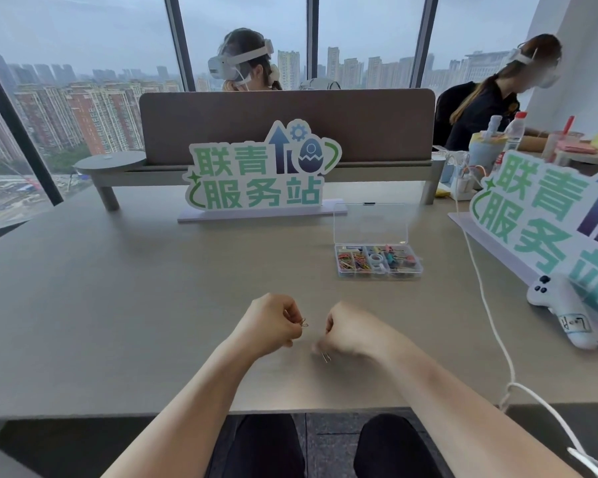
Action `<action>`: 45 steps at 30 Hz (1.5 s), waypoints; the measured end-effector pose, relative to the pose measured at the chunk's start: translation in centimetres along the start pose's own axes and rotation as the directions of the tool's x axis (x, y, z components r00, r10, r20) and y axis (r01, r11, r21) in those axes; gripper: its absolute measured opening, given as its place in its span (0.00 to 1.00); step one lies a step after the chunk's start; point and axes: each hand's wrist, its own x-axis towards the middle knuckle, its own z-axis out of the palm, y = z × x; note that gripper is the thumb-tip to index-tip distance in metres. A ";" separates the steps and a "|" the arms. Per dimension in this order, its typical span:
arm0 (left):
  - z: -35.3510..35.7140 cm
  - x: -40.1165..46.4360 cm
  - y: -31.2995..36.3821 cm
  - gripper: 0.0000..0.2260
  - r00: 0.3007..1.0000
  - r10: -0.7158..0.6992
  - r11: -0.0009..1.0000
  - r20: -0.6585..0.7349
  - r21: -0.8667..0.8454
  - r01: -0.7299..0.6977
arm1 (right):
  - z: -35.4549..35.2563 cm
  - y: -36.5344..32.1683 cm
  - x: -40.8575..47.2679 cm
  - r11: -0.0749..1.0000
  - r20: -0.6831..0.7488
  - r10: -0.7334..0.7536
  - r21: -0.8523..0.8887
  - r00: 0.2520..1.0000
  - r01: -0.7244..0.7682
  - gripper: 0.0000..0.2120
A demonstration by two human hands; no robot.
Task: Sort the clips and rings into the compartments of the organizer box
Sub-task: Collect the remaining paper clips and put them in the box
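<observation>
Both hands pinch paper clips: left hand (273, 320), right hand (346, 334); organizer box (378, 262) holds clips, rings.

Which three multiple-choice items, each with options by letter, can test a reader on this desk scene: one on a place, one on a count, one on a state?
1. Where is the clear plastic organizer box?
A. Ahead and right of the hands
B. On the person's lap
C. Left of the hands

2. How many green-lettered cut-out signs stand on the grey table?
A. One
B. Two
C. Four

3. What state is the box's clear lid in?
A. Shut
B. Raised open
C. Lying detached on the table

Answers:
1 A: it sits beyond the right hand.
2 B: one sign is at centre, another at right.
3 B: it stands up behind the filled compartments.
</observation>
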 end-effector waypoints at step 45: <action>2.9 17.4 7.6 0.07 0.997 0.057 0.997 -0.052 -0.056 -0.060 | -11.9 5.2 13.1 0.953 -0.203 0.187 0.273 0.961 -0.128 0.11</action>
